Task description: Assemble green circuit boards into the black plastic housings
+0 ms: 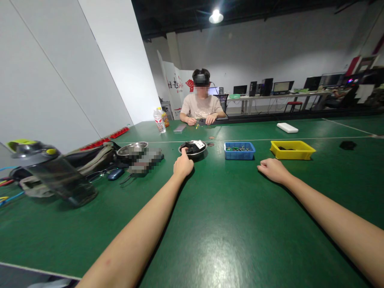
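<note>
My left hand (183,164) reaches forward over the green table (216,224) to the near rim of a steel bowl (193,148) that holds dark parts and a white tag. Its fingers are curled at the rim, and a fingertip touches the dark parts. My right hand (273,169) rests on the table with its fingers curled under, holding nothing that I can see. It lies just short of a blue tray (239,151) of small green parts and a yellow tray (292,149).
An empty steel bowl (132,149), a bag (90,158) and a dark water bottle (51,172) lie at the left. A person (201,106) sits at the table's far side, hands on small parts. A white box (287,127) and drink bottles (160,120) stand farther back.
</note>
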`<state>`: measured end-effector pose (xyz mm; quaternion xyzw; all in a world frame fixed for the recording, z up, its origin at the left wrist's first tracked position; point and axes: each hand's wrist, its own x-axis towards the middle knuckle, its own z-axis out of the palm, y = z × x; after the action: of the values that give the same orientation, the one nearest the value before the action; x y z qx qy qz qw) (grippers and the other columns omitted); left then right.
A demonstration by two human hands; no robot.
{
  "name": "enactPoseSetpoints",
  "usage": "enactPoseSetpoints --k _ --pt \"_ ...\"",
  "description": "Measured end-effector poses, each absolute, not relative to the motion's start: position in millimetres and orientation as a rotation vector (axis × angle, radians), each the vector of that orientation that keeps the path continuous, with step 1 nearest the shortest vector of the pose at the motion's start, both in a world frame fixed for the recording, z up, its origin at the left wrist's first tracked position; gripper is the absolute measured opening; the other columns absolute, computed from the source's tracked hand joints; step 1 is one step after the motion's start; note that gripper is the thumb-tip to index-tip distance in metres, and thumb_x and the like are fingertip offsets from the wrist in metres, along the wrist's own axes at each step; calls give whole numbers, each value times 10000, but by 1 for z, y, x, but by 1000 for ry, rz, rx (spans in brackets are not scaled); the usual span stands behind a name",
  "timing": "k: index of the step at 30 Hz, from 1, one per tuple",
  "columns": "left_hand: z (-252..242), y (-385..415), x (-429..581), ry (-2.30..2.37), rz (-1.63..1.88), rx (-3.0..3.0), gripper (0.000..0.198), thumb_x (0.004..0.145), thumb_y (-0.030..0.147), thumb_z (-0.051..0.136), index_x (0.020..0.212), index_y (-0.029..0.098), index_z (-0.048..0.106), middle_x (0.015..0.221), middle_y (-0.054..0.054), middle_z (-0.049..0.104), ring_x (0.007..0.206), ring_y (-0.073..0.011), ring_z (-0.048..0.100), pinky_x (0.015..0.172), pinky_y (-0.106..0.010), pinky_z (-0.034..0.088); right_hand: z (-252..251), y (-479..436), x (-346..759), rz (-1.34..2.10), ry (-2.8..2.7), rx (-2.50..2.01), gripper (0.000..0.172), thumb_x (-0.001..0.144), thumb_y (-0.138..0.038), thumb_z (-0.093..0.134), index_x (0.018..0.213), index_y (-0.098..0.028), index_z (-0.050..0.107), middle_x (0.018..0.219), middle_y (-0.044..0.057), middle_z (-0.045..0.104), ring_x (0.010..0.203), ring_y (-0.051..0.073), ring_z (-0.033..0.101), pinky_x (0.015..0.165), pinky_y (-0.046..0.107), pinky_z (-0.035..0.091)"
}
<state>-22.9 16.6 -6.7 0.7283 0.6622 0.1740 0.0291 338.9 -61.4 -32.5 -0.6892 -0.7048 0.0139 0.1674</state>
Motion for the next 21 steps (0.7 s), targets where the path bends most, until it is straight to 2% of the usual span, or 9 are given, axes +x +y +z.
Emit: enactPoseSetpoints --k 3,6,8,10,14,18,21 --pt "-9 22 -28 2028 725 2081 462 794 185 564 1254 214 528 1219 -182 690 1186 -343 643 1003 -459 481 -33 -61 339 35 -2008 -1969 344 831 -293 485 512 -223 379 539 17 460 563 170 420 583 281 236" --pt "-9 28 -31 1886 906 1946 330 724 165 618 1049 218 613 1094 -119 729 1137 -305 653 1007 -425 482 -32 -60 338 30 -2013 -1970 341 835 -297 477 518 -223 374 543 19 458 575 172 422 590 284 235" --pt "-9 30 -34 1745 1020 1838 262 701 150 597 955 212 623 943 -72 740 989 -246 687 921 -361 520 -32 -60 338 29 -2013 -1972 341 835 -300 476 521 -223 369 545 21 459 576 172 422 590 285 233" --pt "-8 32 -37 1592 1109 1707 227 690 152 560 904 191 624 789 -39 712 785 -189 680 772 -301 539 -32 -61 338 29 -2011 -1975 340 834 -302 478 524 -223 363 546 22 464 575 171 424 588 284 235" --pt "-6 33 -39 1325 1237 1427 223 679 171 514 869 140 624 628 -7 639 508 -102 550 515 -196 436 -31 -61 338 30 -2005 -1975 335 832 -297 477 528 -224 357 550 24 476 581 173 437 591 282 244" --pt "-3 31 -38 1155 1310 1186 185 724 189 542 876 124 626 497 36 546 371 -68 395 385 -157 287 -30 -62 338 30 -2000 -1980 335 829 -293 483 526 -225 358 547 24 479 578 172 436 587 283 241" --pt "-1 32 -41 1070 1319 1006 122 788 159 551 877 117 623 500 24 552 365 -61 408 365 -139 285 -30 -62 338 27 -1997 -1983 340 833 -290 490 524 -224 364 546 24 486 571 168 424 582 281 241"
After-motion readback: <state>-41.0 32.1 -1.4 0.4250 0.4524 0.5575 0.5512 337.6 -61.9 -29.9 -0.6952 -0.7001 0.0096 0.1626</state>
